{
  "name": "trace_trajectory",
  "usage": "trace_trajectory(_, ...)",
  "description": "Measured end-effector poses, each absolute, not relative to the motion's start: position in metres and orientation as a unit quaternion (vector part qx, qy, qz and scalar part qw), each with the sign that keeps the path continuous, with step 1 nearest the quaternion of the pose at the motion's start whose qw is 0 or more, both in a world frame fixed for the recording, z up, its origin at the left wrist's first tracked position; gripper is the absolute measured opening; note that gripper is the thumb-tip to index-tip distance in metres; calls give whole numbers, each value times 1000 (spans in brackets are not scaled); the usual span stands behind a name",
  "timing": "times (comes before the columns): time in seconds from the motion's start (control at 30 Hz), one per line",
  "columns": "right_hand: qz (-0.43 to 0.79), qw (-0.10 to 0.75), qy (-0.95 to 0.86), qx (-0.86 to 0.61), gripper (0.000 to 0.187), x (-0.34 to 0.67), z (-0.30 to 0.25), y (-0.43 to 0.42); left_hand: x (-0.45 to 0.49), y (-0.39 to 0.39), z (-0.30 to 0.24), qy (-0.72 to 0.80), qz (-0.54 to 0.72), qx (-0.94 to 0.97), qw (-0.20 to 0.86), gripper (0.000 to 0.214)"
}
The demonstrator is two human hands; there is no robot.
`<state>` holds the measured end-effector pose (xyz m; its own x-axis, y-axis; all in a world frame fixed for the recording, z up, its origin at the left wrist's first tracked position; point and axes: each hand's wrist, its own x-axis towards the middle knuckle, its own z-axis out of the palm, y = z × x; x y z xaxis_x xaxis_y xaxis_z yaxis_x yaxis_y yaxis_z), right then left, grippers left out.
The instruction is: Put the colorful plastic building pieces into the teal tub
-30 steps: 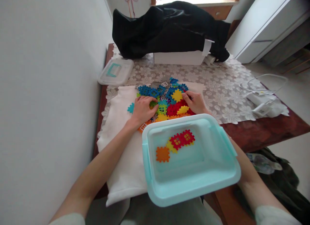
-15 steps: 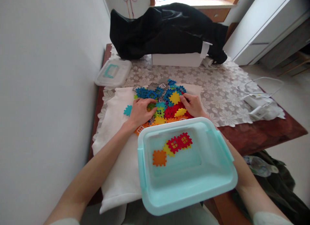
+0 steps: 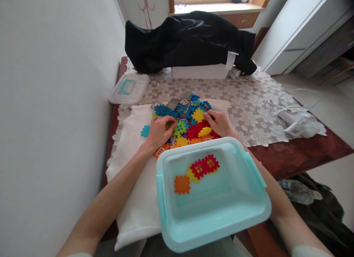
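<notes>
A heap of toothed, square plastic building tiles lies on a white cloth (image 3: 138, 205), blue at the back, red and orange towards me. My left hand (image 3: 160, 131) is at the heap's left side, its thumb and fingertips drawn together beside a lime-green window tile (image 3: 180, 127). Whatever is between them is hard to make out. On the other side, my right hand (image 3: 219, 123) has thumb and forefinger pinched close to a yellow tile (image 3: 198, 115); their grip is unclear. In front, a turquoise tub (image 3: 215, 227) contains an orange tile (image 3: 181, 185), two red window tiles (image 3: 204, 166) and some yellow ones.
A clear lid (image 3: 139, 89) with a turquoise handle lies at the back left near the wall. Black fabric (image 3: 190, 43) covers a white box behind the heap. White wire-and-plastic items (image 3: 301, 120) sit on the lace tablecloth at right. The tub hides the heap's front edge.
The left fingertips have drawn closer together, and the lime-green window tile beside them has turned slightly. My right hand has shifted a little at the yellow tile. The tub's contents look the same.
</notes>
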<state>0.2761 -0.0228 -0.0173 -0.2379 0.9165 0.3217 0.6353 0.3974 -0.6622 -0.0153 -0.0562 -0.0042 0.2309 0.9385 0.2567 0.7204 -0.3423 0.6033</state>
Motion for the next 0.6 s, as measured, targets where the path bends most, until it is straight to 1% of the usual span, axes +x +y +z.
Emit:
trace_trajectory(0.2,214,352,-748,-520,57,276,-19,-23,-17,-57,-4,552,383,705,227,16)
trace_trajectory(0.4,226,345,-748,-520,55,274,-19,-22,-22,-58,-2,565,443,637,279,29)
trace_trajectory(0.53,221,347,-752,-515,54,275,-21,-21,-21,-56,5,548,516,579,313,23)
trace_trajectory(0.6,217,348,-755,-512,54,277,-22,-21,-19,-57,14,517,546,553,359,21)
